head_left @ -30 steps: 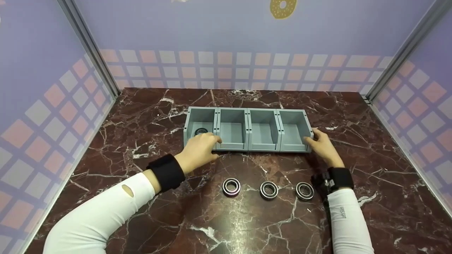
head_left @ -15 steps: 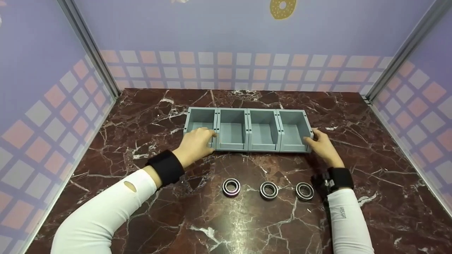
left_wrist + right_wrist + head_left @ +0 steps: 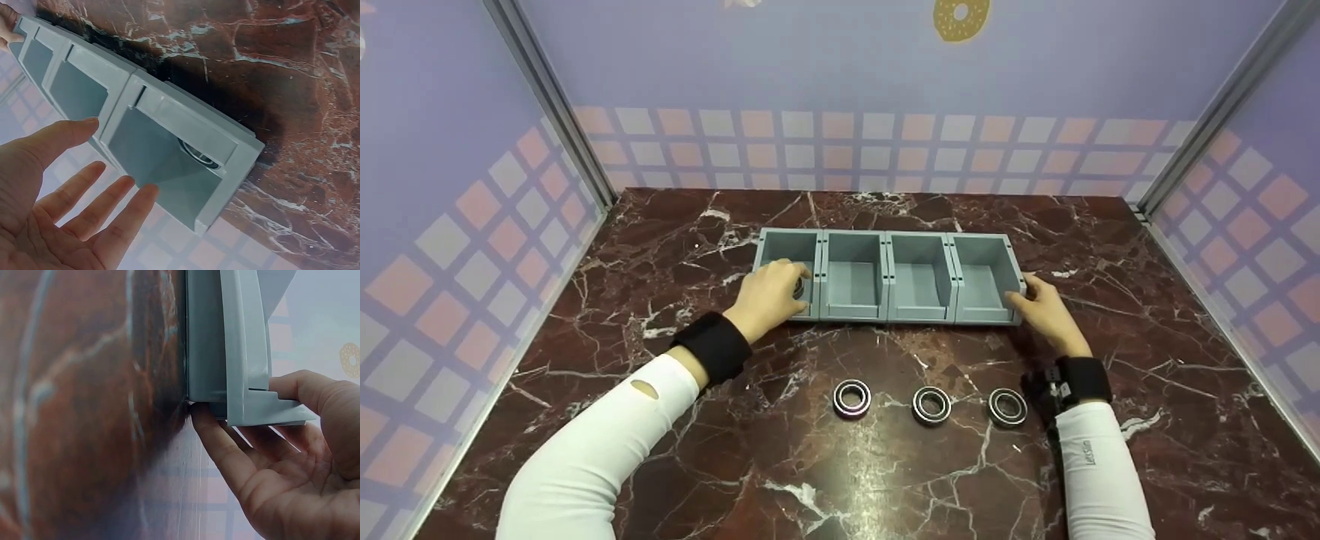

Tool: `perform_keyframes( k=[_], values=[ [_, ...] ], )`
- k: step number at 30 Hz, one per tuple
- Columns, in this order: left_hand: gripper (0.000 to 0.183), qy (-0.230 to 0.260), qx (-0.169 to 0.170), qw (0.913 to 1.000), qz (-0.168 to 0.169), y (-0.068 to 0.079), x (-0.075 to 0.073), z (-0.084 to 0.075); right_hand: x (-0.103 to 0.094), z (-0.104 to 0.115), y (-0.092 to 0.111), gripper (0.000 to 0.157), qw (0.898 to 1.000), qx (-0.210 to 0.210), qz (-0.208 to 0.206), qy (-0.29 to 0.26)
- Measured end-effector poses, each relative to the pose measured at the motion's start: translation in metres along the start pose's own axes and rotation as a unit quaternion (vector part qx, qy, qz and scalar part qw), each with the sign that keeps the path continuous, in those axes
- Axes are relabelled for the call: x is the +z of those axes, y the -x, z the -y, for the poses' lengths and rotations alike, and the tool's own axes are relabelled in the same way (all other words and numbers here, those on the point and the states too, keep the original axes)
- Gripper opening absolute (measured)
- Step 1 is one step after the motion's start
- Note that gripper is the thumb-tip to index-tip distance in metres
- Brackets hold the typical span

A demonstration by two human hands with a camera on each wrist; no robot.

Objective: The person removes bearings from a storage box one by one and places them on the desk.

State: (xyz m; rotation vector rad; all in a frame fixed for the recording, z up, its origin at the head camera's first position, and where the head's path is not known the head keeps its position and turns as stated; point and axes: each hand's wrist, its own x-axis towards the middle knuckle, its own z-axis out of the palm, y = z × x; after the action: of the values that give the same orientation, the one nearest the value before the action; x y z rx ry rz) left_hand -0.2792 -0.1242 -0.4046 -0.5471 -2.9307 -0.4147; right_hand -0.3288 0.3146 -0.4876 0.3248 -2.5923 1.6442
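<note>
A row of joined grey storage bins (image 3: pixel 852 310) stands on the table. Over the leftmost compartment is my left hand (image 3: pixel 769 296), its fingers spread and loosely bent with nothing between them. Inside that compartment, the left wrist view shows a ball bearing (image 3: pixel 198 154) behind the low front lip; in the head view the hand mostly hides it. My right hand (image 3: pixel 1046 311) grips the right end wall of the bins, thumb over the rim and fingers (image 3: pixel 222 453) against the outer side and bottom corner.
Three ball bearings lie flat in a row in front of the bins: a left one (image 3: pixel 852 399), a middle one (image 3: pixel 931 406) and a right one (image 3: pixel 1007 408). Patterned walls enclose the marble-look table (image 3: pixel 720 465) at the back and sides.
My left hand has shifted left and slightly back over the leftmost compartment, covering most of the bearing seen there earlier. The right hand, the bins and the three bearings in front have stayed put.
</note>
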Motion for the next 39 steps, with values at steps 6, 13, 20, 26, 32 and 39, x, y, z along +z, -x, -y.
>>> perform_keyframes(
  k=[6,13,20,26,32,39],
  values=[
    [0.041,0.003,-0.02,0.9997,0.01,-0.004,0.003,0.006,0.001,0.0,0.0,0.042,1.0,0.004,-0.004,-0.008],
    [0.04,0.004,-0.029,0.9996,0.003,-0.01,0.006,0.012,0.0,0.0,0.001,0.041,1.0,0.013,-0.004,0.004],
    [0.039,0.015,-0.039,0.9991,-0.009,-0.015,0.011,0.016,-0.001,-0.001,0.0,0.042,1.0,0.011,-0.001,-0.001],
    [0.04,0.025,-0.061,0.9978,-0.002,-0.021,0.017,0.017,0.0,-0.002,-0.001,0.042,1.0,0.006,-0.002,-0.012],
    [0.04,0.026,-0.072,0.9971,0.0,-0.025,0.021,0.019,-0.001,-0.001,-0.001,0.041,1.0,0.008,-0.004,-0.012],
    [0.04,0.009,-0.073,0.9973,-0.005,-0.031,0.028,0.021,0.0,0.001,-0.001,0.042,1.0,0.011,-0.001,-0.013]
  ],
)
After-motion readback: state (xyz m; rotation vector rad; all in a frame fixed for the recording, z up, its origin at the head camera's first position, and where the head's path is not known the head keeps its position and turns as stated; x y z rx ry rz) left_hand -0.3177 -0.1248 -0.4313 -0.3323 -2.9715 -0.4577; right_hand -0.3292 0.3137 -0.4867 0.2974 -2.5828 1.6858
